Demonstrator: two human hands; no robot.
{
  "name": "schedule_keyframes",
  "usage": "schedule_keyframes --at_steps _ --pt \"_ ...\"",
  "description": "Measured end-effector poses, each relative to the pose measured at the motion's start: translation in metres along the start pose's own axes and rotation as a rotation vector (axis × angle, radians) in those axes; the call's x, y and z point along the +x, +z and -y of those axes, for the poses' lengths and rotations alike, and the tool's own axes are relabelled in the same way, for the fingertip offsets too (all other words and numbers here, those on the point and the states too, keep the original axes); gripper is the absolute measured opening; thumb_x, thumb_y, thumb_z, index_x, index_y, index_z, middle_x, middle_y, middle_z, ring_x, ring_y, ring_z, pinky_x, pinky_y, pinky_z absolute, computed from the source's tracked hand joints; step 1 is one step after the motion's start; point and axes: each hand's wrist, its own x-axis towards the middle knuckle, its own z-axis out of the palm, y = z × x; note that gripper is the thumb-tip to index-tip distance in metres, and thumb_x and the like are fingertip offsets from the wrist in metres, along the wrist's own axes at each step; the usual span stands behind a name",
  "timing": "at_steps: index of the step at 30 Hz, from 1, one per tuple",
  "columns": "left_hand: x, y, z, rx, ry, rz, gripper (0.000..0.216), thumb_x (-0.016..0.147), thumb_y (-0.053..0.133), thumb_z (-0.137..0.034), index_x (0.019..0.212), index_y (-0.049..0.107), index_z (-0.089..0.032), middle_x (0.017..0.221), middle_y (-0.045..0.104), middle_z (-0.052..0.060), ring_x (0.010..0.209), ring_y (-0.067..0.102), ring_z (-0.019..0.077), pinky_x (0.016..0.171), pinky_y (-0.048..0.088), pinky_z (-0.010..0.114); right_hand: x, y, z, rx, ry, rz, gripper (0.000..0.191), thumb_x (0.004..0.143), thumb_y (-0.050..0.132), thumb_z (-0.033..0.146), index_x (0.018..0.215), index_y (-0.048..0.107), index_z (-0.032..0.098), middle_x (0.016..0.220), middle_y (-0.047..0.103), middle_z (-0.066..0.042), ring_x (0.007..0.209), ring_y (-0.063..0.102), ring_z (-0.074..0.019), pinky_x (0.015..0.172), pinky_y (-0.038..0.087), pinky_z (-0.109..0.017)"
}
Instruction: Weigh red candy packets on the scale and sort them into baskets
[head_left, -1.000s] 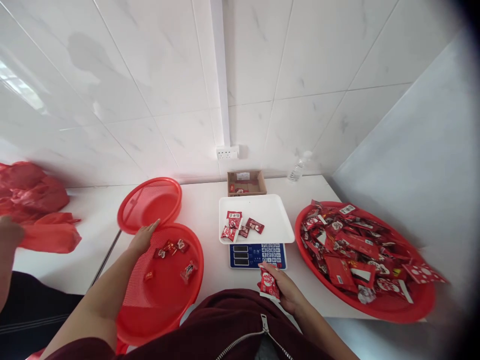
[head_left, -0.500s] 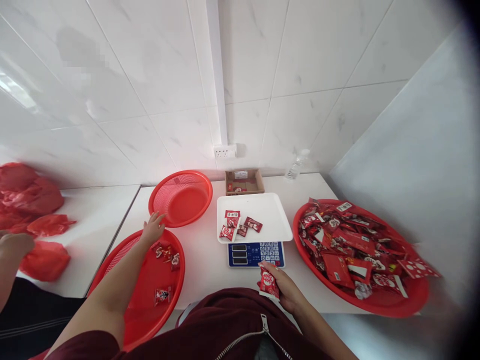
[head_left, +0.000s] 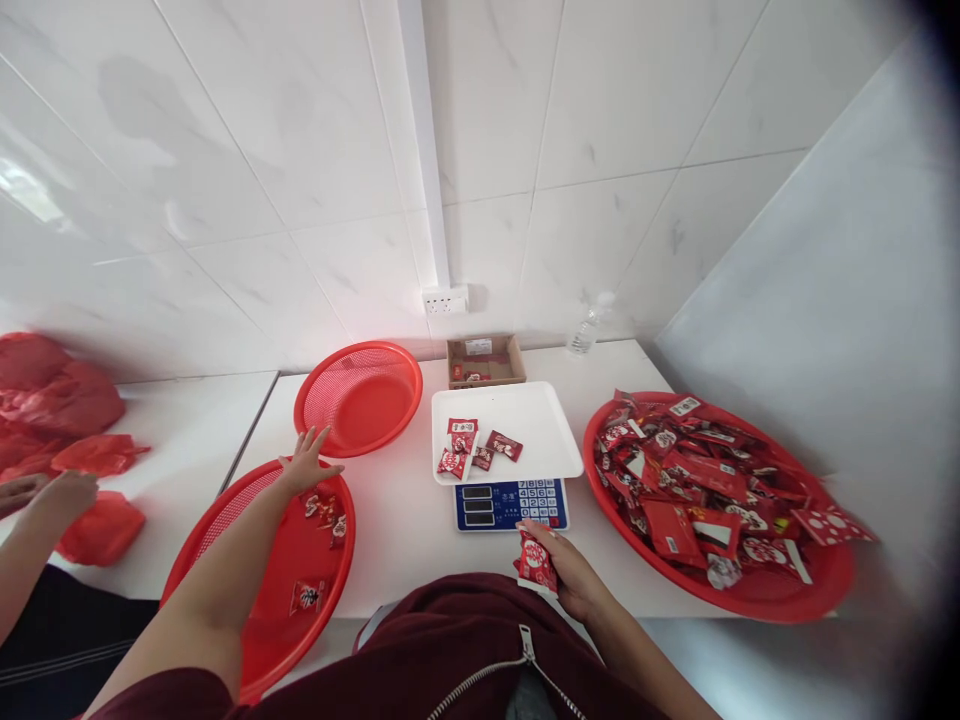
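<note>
Left hand: spread, unladen, 8 o'clock, near front mesh basket
Right hand: grasping snack packet, 5 o'clock
Scale: apparently portioning; next likely needs careful release

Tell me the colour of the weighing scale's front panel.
The front panel is blue, with a white edge; the head view shows it best.

The left arm is extended, left hand splayed; the right hand curls inward, held low.

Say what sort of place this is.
Likely a weighing or packing room: a scale holds red packets, a basket beside it is heaped with more, and red bags lie at left.
</note>
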Motion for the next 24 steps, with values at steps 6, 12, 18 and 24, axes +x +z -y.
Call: schedule_keyframes --at_steps 6,12,18,24 --pt "-0.009 0.003 -0.061 -0.013 0.252 -0.251 0.068 0.083 0.048 -0.03 0.146 0.025 -0.022 0.155 0.018 0.011 0.143 0.006 0.0301 0.111 0.01 0.057 -0.001 -0.002 0.002 0.005 0.003 -0.033 0.028 0.065 0.078 0.035 0.076 0.059 0.017 0.054 0.056 0.006 0.046 0.06 -0.0123 0.051 0.055 -0.027" --pt "-0.011 0.043 -0.192 -0.05 0.887 0.02 0.079 0.078 0.056 -0.059 0.145 0.029 -0.026 0.154 0.02 0.014 0.141 0.013 0.033 0.112 0.014 0.053 -0.001 0.008 0.003 -0.042 0.017 0.002 0.029 0.066 0.077 0.038 0.076 0.059 0.017 0.053 0.058 0.004 0.045 0.059 -0.0133 0.048 0.052 -0.025" --pt "0.018 0.067 -0.239 -0.02 0.889 -0.032 0.063 0.076 0.058 -0.059 0.131 0.049 -0.03 0.145 0.034 0.014 0.132 0.03 0.0356 0.106 0.025 0.054 -0.005 0.005 0.002 -0.017 -0.013 -0.012 0.031 0.064 0.078 0.039 0.073 0.056 0.019 0.052 0.056 0.006 0.045 0.058 -0.0126 0.05 0.053 -0.026" --pt "0.022 0.066 -0.251 -0.136 0.782 -0.038 0.041 0.08 0.059 -0.049 0.114 0.059 -0.025 0.119 0.049 0.011 0.109 0.05 0.0268 0.084 0.048 0.038 -0.004 0.001 -0.001 0.003 -0.013 0.001 0.03 0.063 0.078 0.037 0.072 0.055 0.019 0.052 0.056 0.006 0.045 0.057 -0.0119 0.052 0.052 -0.025"
